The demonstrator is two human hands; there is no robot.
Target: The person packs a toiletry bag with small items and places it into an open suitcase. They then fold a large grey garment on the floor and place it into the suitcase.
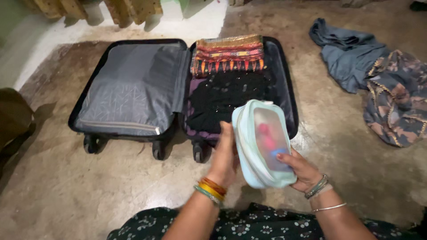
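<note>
I hold a pale blue zip pouch [253, 155] with a frosted clear window between both hands, just in front of an open black suitcase [284, 75]. My left hand [224, 158] presses flat against the pouch's left side. My right hand [302, 169] grips it from below and the right. Pink and blue items show dimly through the window. The suitcase's right half holds folded clothes: a black garment [222, 95] and a striped orange and red cloth [229, 55] at the far end. Its left half is a zipped grey lining panel [131, 86].
The suitcase lies on a brown concrete floor [89, 186]. A crumpled blue garment [349, 55] and a patterned cloth with trim [396, 98] lie on the floor to the right. A dark object [13, 118] sits at the left edge.
</note>
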